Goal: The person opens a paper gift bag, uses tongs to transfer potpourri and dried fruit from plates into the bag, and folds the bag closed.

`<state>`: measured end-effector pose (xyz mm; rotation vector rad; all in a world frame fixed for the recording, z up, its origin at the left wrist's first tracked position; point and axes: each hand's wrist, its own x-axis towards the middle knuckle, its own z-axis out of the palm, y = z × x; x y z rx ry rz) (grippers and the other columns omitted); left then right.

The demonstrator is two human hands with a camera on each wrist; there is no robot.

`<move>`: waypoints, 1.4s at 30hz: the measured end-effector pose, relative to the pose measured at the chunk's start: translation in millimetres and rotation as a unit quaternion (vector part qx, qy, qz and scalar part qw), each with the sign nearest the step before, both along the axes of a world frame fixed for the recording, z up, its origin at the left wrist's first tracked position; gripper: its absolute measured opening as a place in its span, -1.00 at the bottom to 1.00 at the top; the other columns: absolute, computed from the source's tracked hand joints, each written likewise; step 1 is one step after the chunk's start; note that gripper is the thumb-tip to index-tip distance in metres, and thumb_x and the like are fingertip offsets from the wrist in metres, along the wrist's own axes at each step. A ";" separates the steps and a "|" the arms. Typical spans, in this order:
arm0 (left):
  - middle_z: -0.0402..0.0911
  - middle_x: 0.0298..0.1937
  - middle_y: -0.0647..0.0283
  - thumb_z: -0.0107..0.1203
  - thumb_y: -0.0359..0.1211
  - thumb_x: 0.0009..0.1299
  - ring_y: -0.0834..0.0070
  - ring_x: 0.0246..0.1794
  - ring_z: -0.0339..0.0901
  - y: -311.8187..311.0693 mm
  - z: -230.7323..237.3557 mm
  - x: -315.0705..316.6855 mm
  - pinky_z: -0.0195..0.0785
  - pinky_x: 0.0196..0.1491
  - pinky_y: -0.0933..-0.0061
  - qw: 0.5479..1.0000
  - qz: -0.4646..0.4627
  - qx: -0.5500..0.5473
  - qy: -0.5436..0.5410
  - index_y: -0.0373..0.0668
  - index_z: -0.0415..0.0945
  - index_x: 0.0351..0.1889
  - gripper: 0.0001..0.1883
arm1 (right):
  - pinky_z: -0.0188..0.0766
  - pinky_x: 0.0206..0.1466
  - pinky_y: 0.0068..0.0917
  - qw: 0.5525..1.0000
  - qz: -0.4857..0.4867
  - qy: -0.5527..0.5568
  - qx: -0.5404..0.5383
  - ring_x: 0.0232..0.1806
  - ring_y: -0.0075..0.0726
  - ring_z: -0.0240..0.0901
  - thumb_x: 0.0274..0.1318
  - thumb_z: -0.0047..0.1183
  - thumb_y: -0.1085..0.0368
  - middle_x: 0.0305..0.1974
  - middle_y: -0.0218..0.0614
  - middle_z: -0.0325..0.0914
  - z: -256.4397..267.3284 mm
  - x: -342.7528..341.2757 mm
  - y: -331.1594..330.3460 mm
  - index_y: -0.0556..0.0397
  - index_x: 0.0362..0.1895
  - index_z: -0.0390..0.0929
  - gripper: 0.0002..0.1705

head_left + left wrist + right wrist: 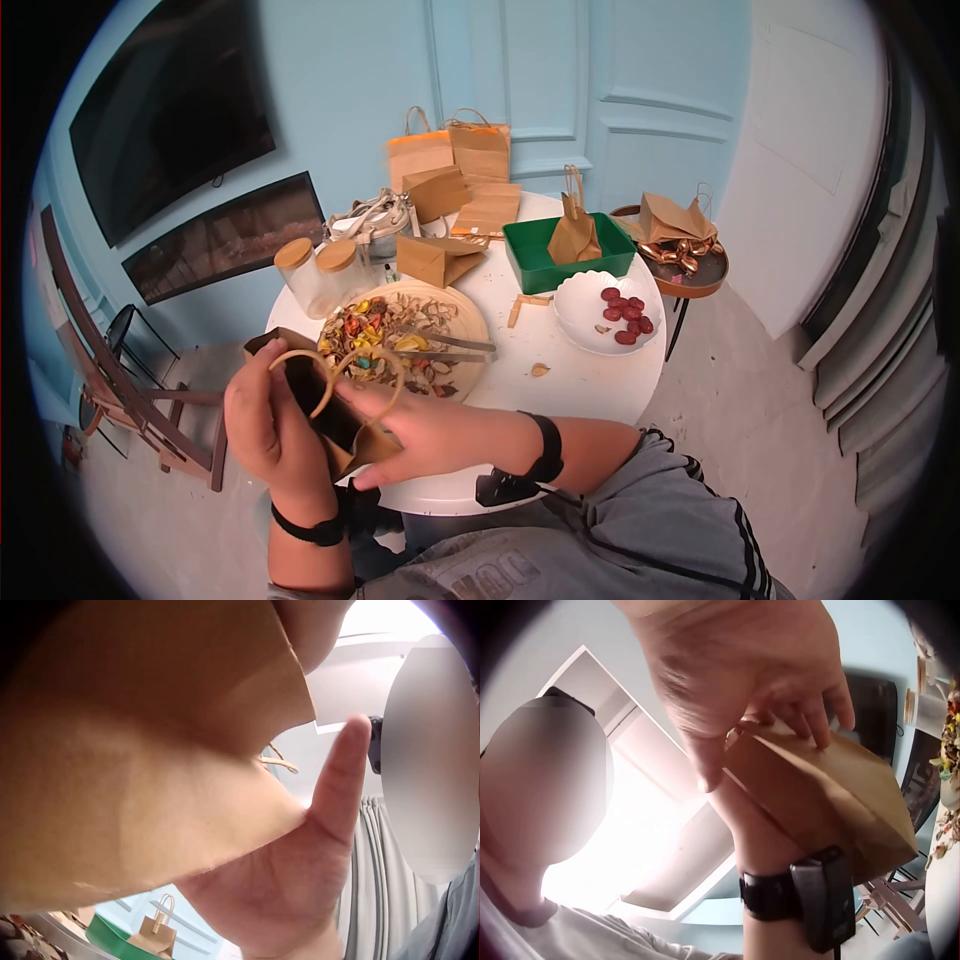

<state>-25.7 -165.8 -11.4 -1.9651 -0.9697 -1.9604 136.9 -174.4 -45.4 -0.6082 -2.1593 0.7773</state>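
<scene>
A brown paper bag [372,452] with two looped twisted-paper handles is tilted over the near left edge of the table, its dark mouth facing up. Along its left side, my left hand [264,418] holds the bag. My right hand [432,432] lies against the other side, fingers over the bag and thumb held apart. In the right wrist view, the right fingers [817,724] rest on the paper. The bag's wall [135,802] fills much of the left wrist view and hides most of the left hand. The bag's inside is too dark to see into.
Beyond the bag, a round tray [470,330] holds dried petals and tongs [440,354]. A white bowl [580,330] of red dates, a green box [525,268] with a small bag, two lidded jars [335,280] and more paper bags [440,262] share the round table [600,390].
</scene>
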 end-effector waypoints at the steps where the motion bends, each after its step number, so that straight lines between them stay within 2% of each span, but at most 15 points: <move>1: 0.63 -0.21 0.13 0.00 -0.67 0.30 0.32 -0.22 0.56 -2.7 2.0 1.1 0.38 -0.09 0.43 0.999 0.008 0.015 0.029 -0.29 0.56 -0.11 -0.75 | 0.17 0.30 -0.31 0.998 0.011 0.058 -0.012 0.32 0.07 0.18 0.00 0.26 0.14 0.29 0.13 0.18 -1.4 -7.8 1.7 0.18 0.46 -0.24 0.13; 5: 0.64 -0.24 0.13 0.00 -0.72 0.20 0.27 -0.24 0.56 -9.4 2.8 -0.5 0.39 -0.11 0.40 0.998 0.005 0.038 0.054 -0.28 0.58 -0.12 -0.68 | 0.37 0.04 -0.28 0.996 -0.057 0.060 0.035 0.03 0.09 0.46 0.01 0.22 0.27 0.05 0.06 0.42 -4.8 -15.7 -2.5 0.06 0.46 -0.14 0.01; 10: 0.66 -0.22 0.13 0.04 -0.72 0.12 0.23 -0.25 0.59 -20.2 4.2 -3.8 0.41 -0.11 0.36 0.997 -0.038 0.035 0.065 -0.27 0.59 -0.15 -0.67 | 0.36 0.10 -0.32 0.989 -0.115 0.085 0.034 0.10 0.01 0.45 0.03 0.20 0.32 0.07 0.03 0.44 -15.9 -5.2 2.3 0.05 0.44 -0.09 -0.05; 12: 0.66 -0.22 0.12 0.03 -0.72 0.10 0.22 -0.24 0.60 -24.2 1.6 -1.6 0.42 -0.12 0.36 0.995 -0.053 0.040 0.070 -0.28 0.59 -0.15 -0.65 | 0.32 0.16 -0.30 0.972 -0.136 0.181 -0.063 0.17 -0.10 0.40 0.05 0.22 0.31 0.09 -0.06 0.44 -16.2 -0.2 2.6 0.03 0.44 -0.05 -0.06; 18: 0.68 -0.19 0.09 0.05 -0.73 0.12 0.22 -0.22 0.61 -31.0 -13.7 12.6 0.44 -0.12 0.36 0.992 -0.125 0.027 0.008 -0.29 0.58 -0.17 -0.67 | 0.24 0.24 -0.32 0.927 -0.221 0.293 -0.070 0.26 -0.22 0.18 0.08 0.23 0.33 0.34 -0.09 0.01 -23.5 10.0 -12.2 -0.04 0.48 -0.25 0.05; 21: 0.68 -0.21 0.09 0.08 -0.70 0.15 0.23 -0.22 0.62 -29.2 -27.0 25.4 0.44 -0.11 0.36 0.982 -0.186 -0.008 -0.015 -0.27 0.58 -0.17 -0.71 | 0.26 0.22 -0.39 0.916 -0.197 0.342 -0.069 0.23 -0.27 0.23 0.11 0.18 0.39 0.31 -0.14 0.10 -24.6 15.0 -27.2 -0.01 0.46 -0.14 -0.06; 24: 0.67 -0.22 0.11 0.11 -0.68 0.15 0.23 -0.23 0.62 -23.3 -38.0 39.8 0.44 -0.11 0.37 0.973 -0.229 -0.016 0.000 -0.27 0.60 -0.16 -0.71 | 0.26 0.24 -0.44 0.939 -0.189 0.219 -0.188 0.21 -0.36 0.26 0.11 0.12 0.50 0.30 -0.21 0.16 -23.5 29.3 -42.5 -0.02 0.43 -0.01 -0.16; 28: 0.66 -0.28 0.09 0.08 -0.67 0.16 0.20 -0.21 0.61 -19.1 -38.2 59.7 0.44 -0.11 0.35 0.960 -0.272 -0.052 0.034 -0.27 0.62 -0.17 -0.72 | 0.30 0.15 -0.53 0.923 -0.203 0.256 -0.204 0.10 -0.47 0.38 0.14 0.06 0.52 0.06 -0.30 0.46 -25.8 46.9 -56.1 0.07 0.38 0.09 -0.27; 30: 0.63 -0.13 0.03 0.13 -0.62 0.16 0.16 -0.04 0.55 -12.1 -38.3 59.1 0.37 0.03 0.30 0.942 -0.322 -0.073 0.053 -0.27 0.58 -0.08 -0.67 | 0.30 0.06 -0.60 0.919 -0.296 0.196 -0.175 -0.07 -0.54 0.45 0.18 0.01 0.51 -0.31 -0.48 0.52 -17.4 59.9 -67.5 0.08 0.36 0.12 -0.33; 32: 0.49 0.12 -0.05 0.19 -0.56 0.14 0.13 0.14 0.42 -9.4 -30.5 60.4 0.23 0.20 0.25 0.978 -0.202 -0.017 0.049 -0.26 0.43 0.14 -0.47 | 0.30 0.06 -0.60 0.915 -0.332 0.197 -0.117 -0.08 -0.53 0.47 0.16 0.00 0.55 -0.32 -0.39 0.58 -15.8 75.3 -73.2 0.09 0.35 0.13 -0.34; 34: 0.27 0.35 0.00 0.21 -0.56 0.14 0.15 0.31 0.25 2.6 -34.7 65.6 0.13 0.30 0.27 0.972 -0.223 -0.063 0.042 -0.21 0.21 0.32 -0.27 | 0.35 0.10 -0.50 0.908 -0.335 0.223 -0.114 -0.02 -0.39 0.50 0.11 0.01 0.59 -0.13 -0.16 0.60 -0.7 88.7 -80.3 0.09 0.35 0.12 -0.30; 37: 0.43 0.20 0.05 0.29 -0.47 0.18 0.37 0.20 0.38 16.2 -46.1 81.2 0.23 0.22 0.35 0.768 -0.537 -0.335 -0.094 -0.28 0.29 0.22 -0.37 | 0.37 0.08 -0.47 0.906 -0.341 0.234 -0.094 -0.02 -0.38 0.51 0.10 -0.02 0.62 -0.14 -0.13 0.61 13.2 97.4 -81.6 0.08 0.32 0.15 -0.33; 38: 0.43 0.20 0.05 0.29 -0.47 0.18 0.37 0.20 0.38 19.7 -50.1 81.1 0.23 0.22 0.35 0.767 -0.538 -0.336 -0.098 -0.28 0.29 0.22 -0.37 | 0.38 0.08 -0.47 0.907 -0.335 0.236 -0.092 -0.03 -0.38 0.52 0.10 -0.02 0.62 -0.14 -0.13 0.61 14.8 99.8 -80.5 0.08 0.32 0.15 -0.33; 40: 0.53 0.07 0.15 0.23 -0.52 0.24 0.49 0.05 0.49 29.2 -56.9 75.0 0.35 0.09 0.46 0.660 -0.595 -0.457 -0.048 -0.27 0.34 0.15 -0.49 | 0.37 0.08 -0.52 0.918 -0.323 0.211 -0.094 0.01 -0.44 0.48 0.15 0.00 0.58 -0.08 -0.19 0.60 10.0 108.6 -71.6 0.07 0.31 0.16 -0.37; 42: 0.59 -0.07 0.25 0.17 -0.57 0.27 0.58 -0.09 0.53 38.6 -67.7 74.0 0.41 -0.02 0.53 0.647 -0.606 -0.455 -0.088 -0.26 0.39 0.07 -0.60 | 0.39 0.01 -0.54 0.927 -0.279 0.236 -0.086 -0.05 -0.46 0.49 0.19 -0.02 0.53 -0.06 -0.20 0.59 10.7 115.0 -55.1 0.07 0.30 0.18 -0.42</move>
